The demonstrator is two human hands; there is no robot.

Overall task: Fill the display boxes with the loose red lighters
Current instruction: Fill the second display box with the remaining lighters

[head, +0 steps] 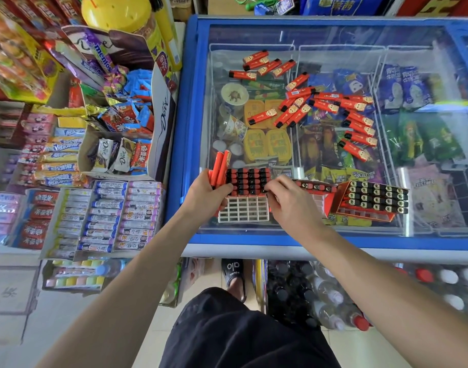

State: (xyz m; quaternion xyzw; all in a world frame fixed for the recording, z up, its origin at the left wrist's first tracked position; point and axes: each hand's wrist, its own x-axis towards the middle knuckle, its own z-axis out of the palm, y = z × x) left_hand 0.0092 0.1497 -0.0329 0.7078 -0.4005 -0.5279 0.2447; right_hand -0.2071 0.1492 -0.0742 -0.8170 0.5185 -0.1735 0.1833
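Observation:
A white-gridded display box point(243, 212) sits on the freezer's glass lid point(333, 35) at the near edge, its far rows filled with lighters point(247, 180) and its near cells bare. My left hand point(207, 195) grips a small bundle of red lighters point(220, 166) at the box's left side. My right hand point(291, 200) pinches at the right end of the filled rows; what it holds is hidden. A second box point(373, 200), nearly full, stands to the right, with another box point(315, 187) between them. Several loose red lighters point(331, 106) lie scattered farther back on the glass.
The freezer has a blue frame point(178, 144) and holds ice creams under the glass. Shelves of sweets and chocolate point(116, 144) crowd the left. Bottles point(333, 293) stand on the floor below the freezer, beside my sandalled foot point(234, 274).

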